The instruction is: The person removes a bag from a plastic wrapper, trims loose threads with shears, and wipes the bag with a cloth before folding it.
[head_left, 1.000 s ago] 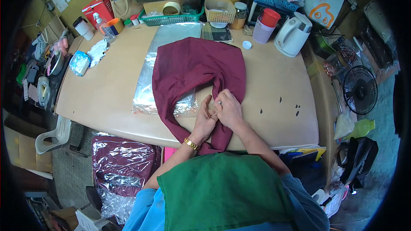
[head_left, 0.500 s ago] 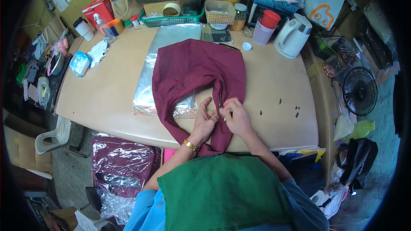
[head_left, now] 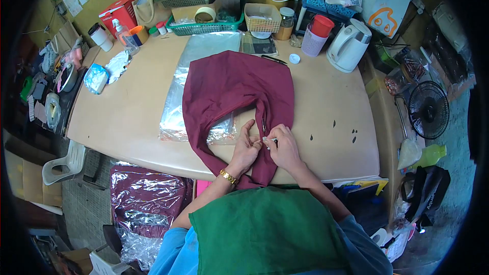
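Observation:
A maroon cloth item (head_left: 224, 79), curved like a shoulder bag or a folded garment, lies across the table with its narrow end toward my body. A short dark strip, perhaps a zipper, runs along its inner edge. My left hand (head_left: 245, 152), below a gold watch, pinches that edge, thumb pointing up. Close beside it, my right hand (head_left: 285, 148) is closed around a small light-coloured tool (head_left: 271, 141). The tool's tip meets the cloth by my left fingertips; its exact kind is too small to make out.
Clear plastic sheets (head_left: 173, 117) lie partly under the cloth. At the back stand a white kettle (head_left: 348, 46), a purple cup (head_left: 313, 44) and a green basket (head_left: 204, 28). A pen (head_left: 274, 59) and a white cap (head_left: 294, 58) lie beyond the cloth. Plastic-wrapped maroon goods (head_left: 147, 198) are lower left.
My right hand has turned and come down slightly, bringing the small tool against the left fingertips. My left hand stays at the cloth edge. The whole view has shifted a little.

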Available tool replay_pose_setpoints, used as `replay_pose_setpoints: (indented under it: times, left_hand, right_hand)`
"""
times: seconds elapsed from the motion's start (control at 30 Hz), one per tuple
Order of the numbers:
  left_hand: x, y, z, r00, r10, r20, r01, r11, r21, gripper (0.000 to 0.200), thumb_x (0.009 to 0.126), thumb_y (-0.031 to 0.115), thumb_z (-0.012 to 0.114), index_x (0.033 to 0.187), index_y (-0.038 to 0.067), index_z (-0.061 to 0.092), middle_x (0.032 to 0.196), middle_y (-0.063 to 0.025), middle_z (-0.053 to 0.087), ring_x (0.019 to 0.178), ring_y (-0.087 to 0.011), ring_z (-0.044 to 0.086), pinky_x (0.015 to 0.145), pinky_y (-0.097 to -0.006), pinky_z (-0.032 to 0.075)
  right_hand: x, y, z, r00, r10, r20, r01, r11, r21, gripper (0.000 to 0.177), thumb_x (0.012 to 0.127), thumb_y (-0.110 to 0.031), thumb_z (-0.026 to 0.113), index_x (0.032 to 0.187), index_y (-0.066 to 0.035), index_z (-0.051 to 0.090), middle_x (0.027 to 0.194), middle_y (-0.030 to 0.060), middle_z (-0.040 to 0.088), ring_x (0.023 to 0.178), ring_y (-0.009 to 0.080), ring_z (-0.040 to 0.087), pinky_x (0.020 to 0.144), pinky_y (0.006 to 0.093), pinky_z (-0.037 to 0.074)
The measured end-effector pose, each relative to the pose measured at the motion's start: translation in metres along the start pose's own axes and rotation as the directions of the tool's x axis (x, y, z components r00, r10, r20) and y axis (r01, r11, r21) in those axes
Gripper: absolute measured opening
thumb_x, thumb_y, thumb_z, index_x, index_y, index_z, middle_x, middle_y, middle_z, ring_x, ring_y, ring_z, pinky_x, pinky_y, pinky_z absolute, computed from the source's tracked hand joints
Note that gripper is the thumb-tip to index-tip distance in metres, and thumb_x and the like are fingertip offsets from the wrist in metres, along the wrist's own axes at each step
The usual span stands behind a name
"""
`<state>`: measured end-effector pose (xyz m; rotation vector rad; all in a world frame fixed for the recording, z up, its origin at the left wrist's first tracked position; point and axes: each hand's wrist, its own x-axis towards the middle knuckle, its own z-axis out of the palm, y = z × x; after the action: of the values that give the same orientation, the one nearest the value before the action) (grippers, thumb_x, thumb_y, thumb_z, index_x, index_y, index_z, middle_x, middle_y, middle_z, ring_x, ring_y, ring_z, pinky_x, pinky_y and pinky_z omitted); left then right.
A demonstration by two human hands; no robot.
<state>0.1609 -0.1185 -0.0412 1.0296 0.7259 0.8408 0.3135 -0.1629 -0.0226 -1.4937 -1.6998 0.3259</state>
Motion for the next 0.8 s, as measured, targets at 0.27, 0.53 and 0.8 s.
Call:
replay_pose_setpoints:
  times: [0.27,0.53,0.8]
  left_hand:
    - [-0.001,0.001,0.0,0.999,-0.022,0.033,0.021,1.0,0.023,0.079,0.084,-0.017,0.046,0.154,0.004,0.016,0.109,-0.0136,0.067,0.091,-0.0109,0.061,0.081,-0.022,0.047]
    - [0.002,-0.008,-0.004,0.998,0.006,0.062,-0.01,0.997,0.074,0.08,0.085,-0.017,0.045,0.155,0.003,0.012,0.107,-0.0114,0.066,0.094,-0.011,0.061,0.086,-0.0231,0.047]
    - [0.0,0.001,-0.005,0.998,-0.052,0.024,0.051,0.998,0.046,0.082,0.085,-0.017,0.046,0.157,0.004,0.013,0.098,-0.0053,0.062,0.087,-0.0083,0.057,0.083,-0.0209,0.046]
  right_hand:
    - [0.021,0.01,0.006,0.99,0.134,-0.046,-0.137,0.988,-0.076,0.009,0.085,-0.005,0.066,0.084,-0.001,0.058,0.094,0.0159,0.058,0.09,0.037,0.06,0.079,0.0473,0.047]
    - [0.004,-0.003,0.003,0.999,0.052,0.006,-0.053,0.998,0.041,0.012,0.083,0.001,0.065,0.088,0.001,0.054,0.093,0.0166,0.056,0.085,0.0357,0.06,0.074,0.0431,0.048]
    - [0.022,-0.007,0.001,0.986,-0.107,0.131,0.109,0.994,-0.01,0.014,0.08,-0.001,0.067,0.09,0.001,0.058,0.091,0.0149,0.057,0.089,0.0349,0.059,0.078,0.0433,0.048]
